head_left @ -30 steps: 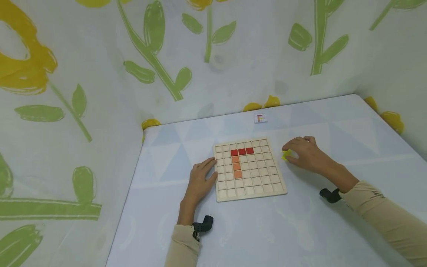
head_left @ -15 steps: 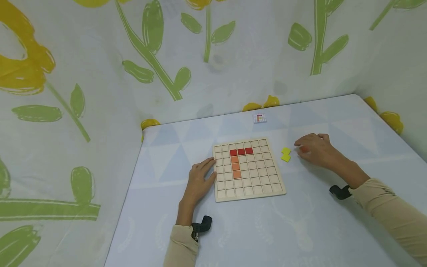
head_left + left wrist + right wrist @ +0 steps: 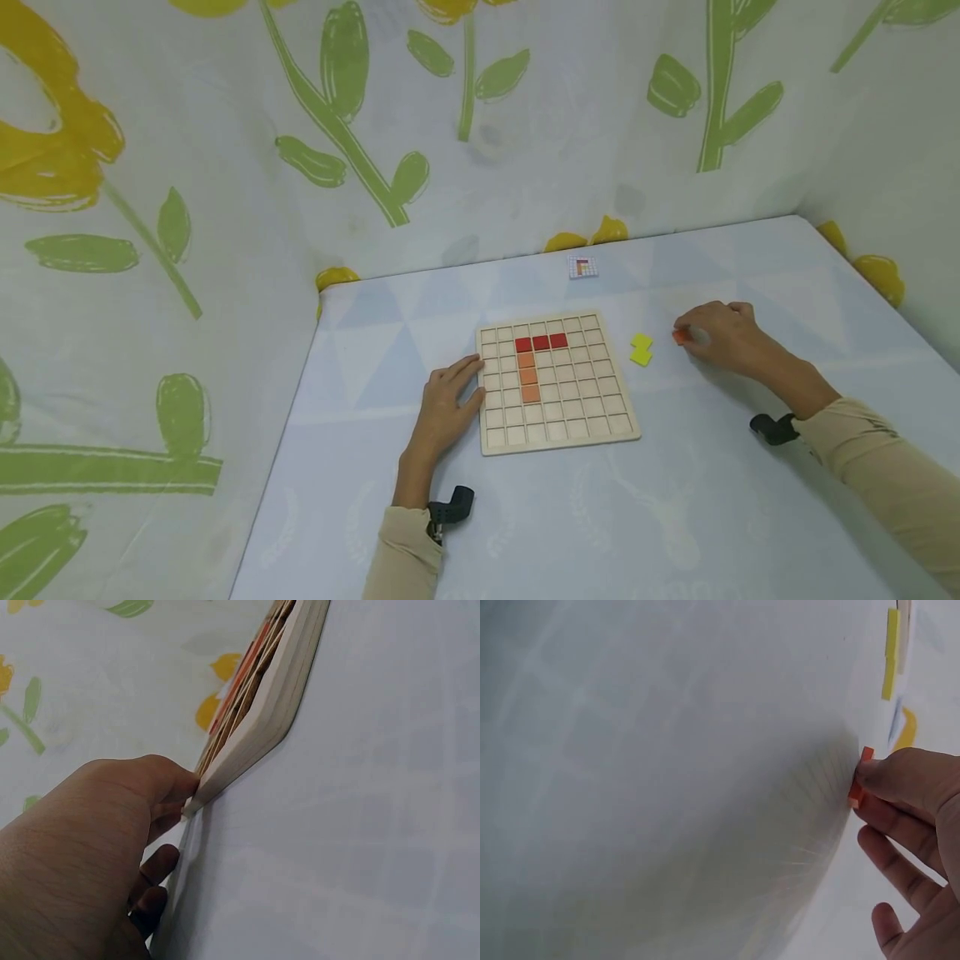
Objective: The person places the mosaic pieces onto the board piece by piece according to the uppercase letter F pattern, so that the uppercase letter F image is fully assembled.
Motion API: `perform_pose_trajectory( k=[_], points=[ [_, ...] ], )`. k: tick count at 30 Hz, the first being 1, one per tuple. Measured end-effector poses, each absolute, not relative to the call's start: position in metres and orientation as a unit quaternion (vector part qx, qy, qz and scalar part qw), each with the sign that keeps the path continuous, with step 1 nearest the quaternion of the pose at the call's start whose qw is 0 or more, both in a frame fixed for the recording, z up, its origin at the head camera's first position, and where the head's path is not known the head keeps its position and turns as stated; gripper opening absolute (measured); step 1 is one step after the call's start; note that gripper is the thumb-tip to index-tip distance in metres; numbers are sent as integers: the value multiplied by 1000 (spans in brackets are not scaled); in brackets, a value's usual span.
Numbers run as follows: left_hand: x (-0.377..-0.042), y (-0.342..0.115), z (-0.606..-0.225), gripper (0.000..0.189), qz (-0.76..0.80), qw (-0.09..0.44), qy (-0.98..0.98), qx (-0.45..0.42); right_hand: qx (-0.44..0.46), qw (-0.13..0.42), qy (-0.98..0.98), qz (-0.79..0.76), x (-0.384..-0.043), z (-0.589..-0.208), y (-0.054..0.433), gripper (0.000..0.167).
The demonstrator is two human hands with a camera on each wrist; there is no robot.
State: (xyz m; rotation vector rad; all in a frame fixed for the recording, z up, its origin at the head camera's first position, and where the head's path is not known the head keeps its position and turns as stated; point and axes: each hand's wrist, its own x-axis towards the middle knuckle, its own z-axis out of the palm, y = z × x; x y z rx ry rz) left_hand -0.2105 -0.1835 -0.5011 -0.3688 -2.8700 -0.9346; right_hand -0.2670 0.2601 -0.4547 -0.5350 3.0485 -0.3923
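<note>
A square wooden grid board point(image 3: 577, 410) lies on the table, with a row of red tiles point(image 3: 541, 342) and a column of orange tiles point(image 3: 528, 375) below its left end. Against the board's left edge rest the fingertips and thumb of my left hand point(image 3: 442, 408); the left wrist view shows the thumb point(image 3: 176, 782) touching the rim. To the right of the board, my right hand point(image 3: 720, 333) pinches an orange-red tile point(image 3: 856, 798) between thumb and index finger, low over the table. Two yellow tiles point(image 3: 641, 356) lie between the board and that hand, corners meeting.
A small pattern card point(image 3: 582, 267) lies behind the board near the table's back edge. Flower-printed cloth walls point(image 3: 495, 192) stand behind and to the sides of the pale table point(image 3: 570, 517).
My right hand let go of the yellow tiles beside the board and moved right, now pinching an orange-red tile. The left hand stays at the board's edge.
</note>
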Motion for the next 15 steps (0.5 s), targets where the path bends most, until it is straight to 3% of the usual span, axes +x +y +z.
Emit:
perform_pose_trajectory(
  k=[15],
  points=[
    [-212,-184,-505,47,-306,66,-941,-128,-212,-25,968,-132,-258,-444,251,23]
  ],
)
